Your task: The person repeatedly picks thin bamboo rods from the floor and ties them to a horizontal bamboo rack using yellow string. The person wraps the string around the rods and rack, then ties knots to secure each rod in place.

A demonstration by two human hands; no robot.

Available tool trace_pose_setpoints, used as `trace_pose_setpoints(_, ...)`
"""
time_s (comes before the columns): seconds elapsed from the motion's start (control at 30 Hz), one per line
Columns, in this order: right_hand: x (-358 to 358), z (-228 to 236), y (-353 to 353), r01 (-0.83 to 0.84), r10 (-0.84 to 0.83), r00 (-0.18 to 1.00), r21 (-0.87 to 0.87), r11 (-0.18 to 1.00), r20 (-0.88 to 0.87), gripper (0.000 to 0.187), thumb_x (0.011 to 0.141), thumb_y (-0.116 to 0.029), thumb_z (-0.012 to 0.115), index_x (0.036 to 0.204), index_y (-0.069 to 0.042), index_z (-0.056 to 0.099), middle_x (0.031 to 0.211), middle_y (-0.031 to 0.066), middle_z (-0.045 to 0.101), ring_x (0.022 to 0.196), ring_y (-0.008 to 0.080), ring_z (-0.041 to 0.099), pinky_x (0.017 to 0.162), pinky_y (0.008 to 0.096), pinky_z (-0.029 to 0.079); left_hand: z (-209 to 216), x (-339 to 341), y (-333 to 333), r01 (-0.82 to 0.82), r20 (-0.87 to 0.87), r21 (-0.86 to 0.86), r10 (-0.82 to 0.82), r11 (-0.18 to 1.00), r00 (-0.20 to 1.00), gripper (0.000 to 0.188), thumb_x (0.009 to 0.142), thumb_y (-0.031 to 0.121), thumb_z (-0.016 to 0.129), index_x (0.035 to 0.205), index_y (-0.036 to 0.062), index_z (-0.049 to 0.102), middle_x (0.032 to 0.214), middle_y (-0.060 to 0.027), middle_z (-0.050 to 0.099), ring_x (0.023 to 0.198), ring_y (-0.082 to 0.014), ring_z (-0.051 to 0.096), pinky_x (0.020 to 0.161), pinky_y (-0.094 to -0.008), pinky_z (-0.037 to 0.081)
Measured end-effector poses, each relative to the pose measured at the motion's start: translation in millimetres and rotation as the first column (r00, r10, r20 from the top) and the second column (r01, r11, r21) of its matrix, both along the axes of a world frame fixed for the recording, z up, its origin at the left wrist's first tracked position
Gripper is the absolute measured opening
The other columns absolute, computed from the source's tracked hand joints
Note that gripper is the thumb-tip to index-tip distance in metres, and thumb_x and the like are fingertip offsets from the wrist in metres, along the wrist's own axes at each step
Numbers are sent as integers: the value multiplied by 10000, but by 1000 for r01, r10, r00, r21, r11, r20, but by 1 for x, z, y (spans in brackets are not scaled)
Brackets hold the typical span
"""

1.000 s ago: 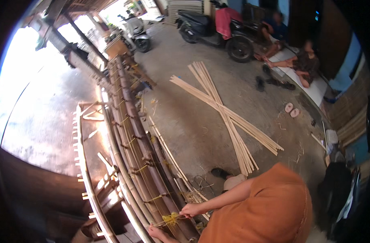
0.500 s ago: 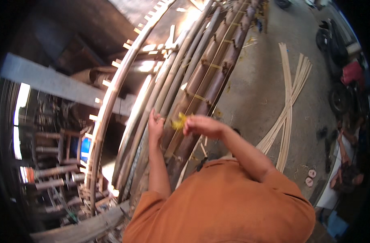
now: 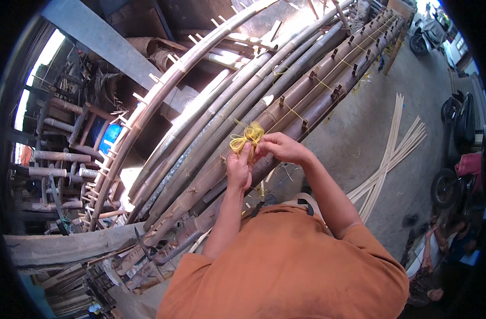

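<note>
A loose, looped bundle of yellow twine (image 3: 252, 131) sits in front of me, above the bamboo poles. My left hand (image 3: 239, 169) is closed on its lower part, thumb pointing up against the loops. The fingers of my right hand (image 3: 283, 147) pinch at the bundle's right side, touching the left hand. Beneath and beyond lie two dark brown bamboo poles (image 3: 304, 84), side by side, with short dark pegs along them. Thin yellow strands (image 3: 322, 84) run across and between these poles.
Lighter bamboo poles (image 3: 229, 101) lie to the left, beside a curved pole with pale rungs (image 3: 163, 80). Wooden frames and a blue container (image 3: 111, 139) stand far left. Pale split strips (image 3: 386, 159) cross on the floor at right, near motorcycles (image 3: 446, 189) and another person (image 3: 426, 260).
My left hand has moved from open beside the twine to gripping it. Both hands are now together at the bundle. The view has shifted, showing more of the poles.
</note>
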State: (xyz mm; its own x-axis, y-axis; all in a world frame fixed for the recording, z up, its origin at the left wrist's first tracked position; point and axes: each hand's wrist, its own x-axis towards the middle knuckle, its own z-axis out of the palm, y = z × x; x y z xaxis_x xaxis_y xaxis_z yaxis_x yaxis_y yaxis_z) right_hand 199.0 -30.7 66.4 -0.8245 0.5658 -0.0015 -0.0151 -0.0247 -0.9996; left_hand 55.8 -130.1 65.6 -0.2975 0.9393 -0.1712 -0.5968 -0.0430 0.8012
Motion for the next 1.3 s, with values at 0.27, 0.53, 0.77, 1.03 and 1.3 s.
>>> trace_pose_setpoints(0.27,-2,-36,-23,407,-408,913,-56,912,-14,271,962,-228,547,833,-7,638,717,-41,549,689,54,484,588,256,412,-3,-17,-34,412,-16,-299,-437,860,899,241,927,190,645,1119,46,621,836,13,624,669,-65,575,633,-244,512)
trace_pose_setpoints(0.53,15,-29,-48,188,-195,978,96,977,67,289,944,-261,604,916,23,649,776,87,667,756,128,611,703,297,495,-16,-4,-26,246,-298,-289,-331,925,895,369,959,380,584,870,35,679,765,23,595,684,-59,553,615,-225,475)
trace_pose_setpoints(0.77,31,-39,-50,245,-247,967,30,969,67,231,924,-226,636,941,4,632,742,1,590,694,72,508,623,265,442,-23,-15,-27,-265,-900,-178,-47,948,434,404,1000,322,494,878,2,708,792,-52,690,665,-137,617,640,-258,479)
trace_pose_setpoints(1.03,18,-51,-53,646,-670,742,-279,710,11,177,967,-201,569,924,-36,617,789,-39,562,720,44,472,630,231,412,-14,-53,-23,-567,-98,66,571,821,815,367,1035,293,390,1120,-18,567,966,-111,661,793,-175,646,739,-305,533)
trace_pose_setpoints(1.3,4,-33,-65,307,-447,861,454,836,240,225,907,-265,598,897,-43,636,793,188,648,752,291,636,710,387,495,60,-31,-40,271,82,125,-282,955,956,316,1027,333,434,984,51,569,606,5,445,477,-76,363,527,-265,413)
